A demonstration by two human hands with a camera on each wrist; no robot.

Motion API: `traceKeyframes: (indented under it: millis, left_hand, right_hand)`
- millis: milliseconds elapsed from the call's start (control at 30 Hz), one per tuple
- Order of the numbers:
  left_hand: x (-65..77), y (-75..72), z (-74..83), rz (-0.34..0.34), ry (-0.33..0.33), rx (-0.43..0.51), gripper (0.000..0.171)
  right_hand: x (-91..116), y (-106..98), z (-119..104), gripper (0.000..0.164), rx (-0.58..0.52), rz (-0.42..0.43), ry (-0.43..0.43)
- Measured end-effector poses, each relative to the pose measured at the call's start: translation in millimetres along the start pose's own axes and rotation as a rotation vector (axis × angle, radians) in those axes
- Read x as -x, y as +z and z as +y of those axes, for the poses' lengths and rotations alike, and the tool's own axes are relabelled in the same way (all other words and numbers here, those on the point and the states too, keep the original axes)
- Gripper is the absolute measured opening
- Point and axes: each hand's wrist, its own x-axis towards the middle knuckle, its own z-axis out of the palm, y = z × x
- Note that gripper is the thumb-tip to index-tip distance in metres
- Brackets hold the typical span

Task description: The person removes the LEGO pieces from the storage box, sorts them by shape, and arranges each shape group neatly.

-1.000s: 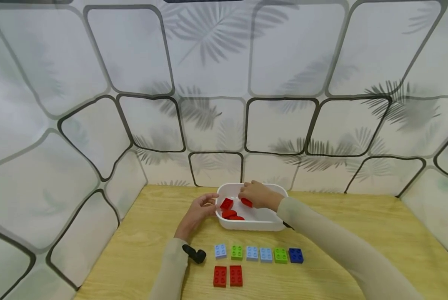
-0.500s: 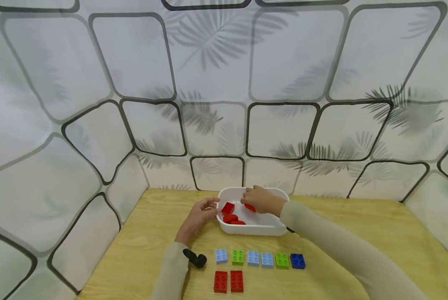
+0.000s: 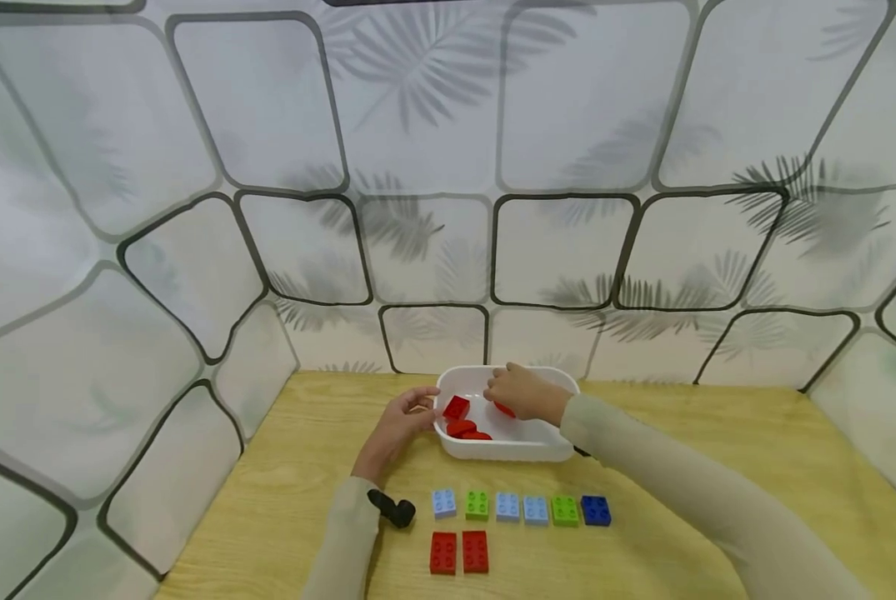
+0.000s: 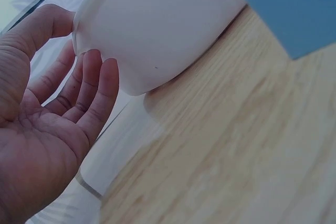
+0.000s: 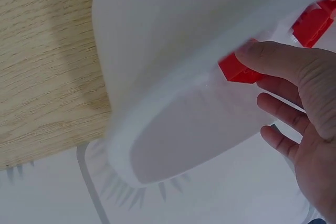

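Right hand (image 5: 311, 98) pinches a red rectangular plastic brick (image 5: 238, 71); beneath it, a white rounded plastic tray (image 3: 508, 452), left hand (image 4: 50, 135) gripping the rim!

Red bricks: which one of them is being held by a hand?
The red brick in the right hand. Only this one is held; the other red bricks lie loose in the tray or on the table.
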Motion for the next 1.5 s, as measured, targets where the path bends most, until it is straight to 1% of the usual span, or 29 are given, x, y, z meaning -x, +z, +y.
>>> traceKeyframes:
  millis: [133, 300, 367, 467, 600, 633, 733, 833, 967, 1167, 1333, 1433, 1500]
  left_hand:
    - [1.0, -2.0, -1.1, 0.003, -0.002, -0.012, 0.042]
    - [5.3, -6.1, -2.9, 0.015, -0.021, -0.018, 0.041]
    - [6.5, -6.4, -3.4, 0.015, -0.024, -0.013, 0.041]
    - [7.3, -4.8, -4.6, 0.008, -0.019, -0.004, 0.043]
    - [6.6, -0.6, -6.4, -0.002, -0.011, 0.020, 0.043]
    - [6.2, 0.5, -6.7, -0.003, -0.009, 0.028, 0.043]
    - [5.8, 3.8, -6.8, -0.011, -0.005, 0.036, 0.042]
    - [5.6, 6.0, -6.9, -0.016, -0.006, 0.027, 0.042]
    - [4.1, 7.6, -7.8, -0.009, -0.012, 0.013, 0.042]
    - [0.6, 5.9, -6.4, 0.014, -0.029, 0.012, 0.038]
    - [-1.6, 2.4, -3.0, 0.002, -0.026, 0.016, 0.041]
    - [-2.1, 1.5, -1.3, 0.006, -0.031, 0.013, 0.040]
    - [-3.0, 1.0, 0.3, 0.014, -0.038, 0.005, 0.039]
  right_hand:
    - [3.1, -1.8, 0.0, 0.021, -0.004, 0.019, 0.011]
    - [9.4, -8.0, -3.7, 0.026, -0.091, 0.063, 0.023]
    - [13.4, -10.3, -4.6, 0.028, -0.120, 0.093, 0.022]
    - [21.1, -12.8, -3.9, 0.031, -0.166, 0.169, 0.020]
    - [32.6, -17.7, -1.7, 0.036, -0.265, 0.284, 0.040]
    - [35.5, -19.3, -1.3, 0.037, -0.291, 0.302, 0.051]
    - [44.3, -23.5, -1.1, 0.042, -0.360, 0.335, 0.082]
    - [53.1, -26.5, -3.6, 0.045, -0.442, 0.334, 0.122]
    - [66.5, -30.6, -11.8, 0.046, -0.565, 0.378, 0.134]
    - [85.9, -34.9, -30.8, 0.046, -0.678, 0.481, 0.065]
    - [105.8, -36.7, -49.2, 0.048, -0.801, 0.516, 0.052]
    - [116.7, -33.3, -58.7, 0.050, -0.889, 0.521, 0.037]
    - [122.6, -30.5, -64.5, 0.050, -0.954, 0.509, 0.037]
